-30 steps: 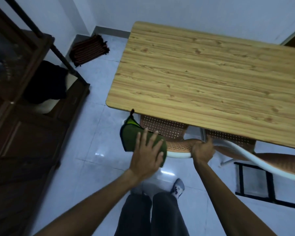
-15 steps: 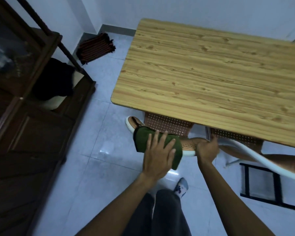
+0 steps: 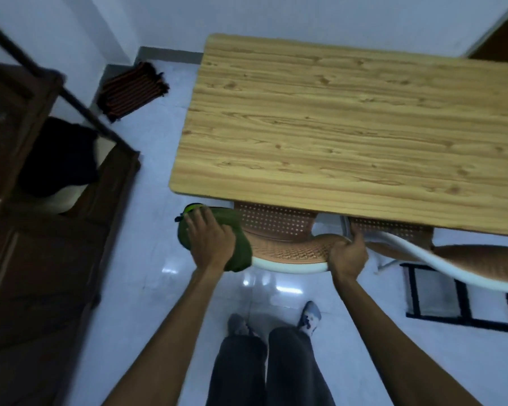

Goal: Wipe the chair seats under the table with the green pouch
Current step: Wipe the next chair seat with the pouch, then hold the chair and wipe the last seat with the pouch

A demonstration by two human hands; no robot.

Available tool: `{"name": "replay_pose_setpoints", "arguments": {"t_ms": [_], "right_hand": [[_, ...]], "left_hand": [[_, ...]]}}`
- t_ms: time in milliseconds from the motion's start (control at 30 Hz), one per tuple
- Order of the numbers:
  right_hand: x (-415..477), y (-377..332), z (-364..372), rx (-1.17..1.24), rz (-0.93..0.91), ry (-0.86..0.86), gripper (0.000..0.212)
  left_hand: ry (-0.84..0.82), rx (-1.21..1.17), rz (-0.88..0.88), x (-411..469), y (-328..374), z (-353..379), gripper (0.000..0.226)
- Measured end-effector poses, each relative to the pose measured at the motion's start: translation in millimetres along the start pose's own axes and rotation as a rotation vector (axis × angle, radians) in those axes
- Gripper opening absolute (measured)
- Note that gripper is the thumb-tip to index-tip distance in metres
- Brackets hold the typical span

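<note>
A brown perforated chair (image 3: 288,247) with a white rim is tucked under the wooden table (image 3: 349,127); only its near part shows. My left hand (image 3: 210,240) lies flat on the green pouch (image 3: 238,253), pressing it onto the chair's left end. My right hand (image 3: 348,253) grips the right end of the same chair at its rim. A second brown chair (image 3: 481,259) with a white rim sits to the right, partly under the table.
A dark wooden cabinet (image 3: 35,230) stands close on the left with a black item on it. A striped folded cloth (image 3: 132,92) lies on the floor near the far corner. A black frame (image 3: 458,300) lies on the floor at right. My legs and feet are below.
My left hand slid the green pouch to the right along the chair, then back to its left end. My right hand kept its grip on the chair. The view shifted.
</note>
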State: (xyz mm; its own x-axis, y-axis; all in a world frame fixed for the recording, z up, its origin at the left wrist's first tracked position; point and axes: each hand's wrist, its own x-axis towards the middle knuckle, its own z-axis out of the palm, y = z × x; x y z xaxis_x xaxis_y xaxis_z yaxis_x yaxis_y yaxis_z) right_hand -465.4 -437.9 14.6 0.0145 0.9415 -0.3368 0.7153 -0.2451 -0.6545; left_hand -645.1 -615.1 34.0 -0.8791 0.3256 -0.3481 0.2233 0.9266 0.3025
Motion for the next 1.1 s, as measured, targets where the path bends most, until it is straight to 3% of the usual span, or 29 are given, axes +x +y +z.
{"name": "replay_pose_setpoints", "arguments": {"t_ms": [167, 300, 467, 567, 700, 767, 867, 933, 1100], "right_hand": [[-1, -6, -3, -0.023, 0.013, -0.004, 0.050], [-2, -6, -4, -0.025, -0.006, -0.009, 0.050], [0, -3, -1, -0.012, -0.012, 0.009, 0.053], [2, 1, 1, 0.011, -0.023, 0.019, 0.053], [2, 0, 0, 0.007, -0.016, 0.031, 0.054], [1, -2, 0, 0.013, -0.005, 0.033, 0.052], [-2, -6, 0, 0.004, 0.001, 0.037, 0.049], [-3, -7, -1, -0.013, 0.000, 0.026, 0.050], [-3, -7, -1, -0.010, 0.012, 0.019, 0.050]], "left_hand": [[-0.139, -0.156, -0.036, 43, -14, -5, 0.047], [-0.353, -0.117, -0.077, 83, -14, -7, 0.045], [-0.689, -0.354, -0.151, 112, -12, -21, 0.046], [-0.756, -0.348, -0.114, 116, -16, -24, 0.046], [-0.686, -0.406, -0.105, 108, -22, -19, 0.047], [-0.539, -0.449, -0.125, 93, -27, -13, 0.041], [-0.102, 0.036, 0.240, 41, -24, 2, 0.032], [0.062, 0.170, 0.296, -2, -4, 15, 0.040], [0.024, 0.182, 0.414, -75, 47, 45, 0.058]]}}
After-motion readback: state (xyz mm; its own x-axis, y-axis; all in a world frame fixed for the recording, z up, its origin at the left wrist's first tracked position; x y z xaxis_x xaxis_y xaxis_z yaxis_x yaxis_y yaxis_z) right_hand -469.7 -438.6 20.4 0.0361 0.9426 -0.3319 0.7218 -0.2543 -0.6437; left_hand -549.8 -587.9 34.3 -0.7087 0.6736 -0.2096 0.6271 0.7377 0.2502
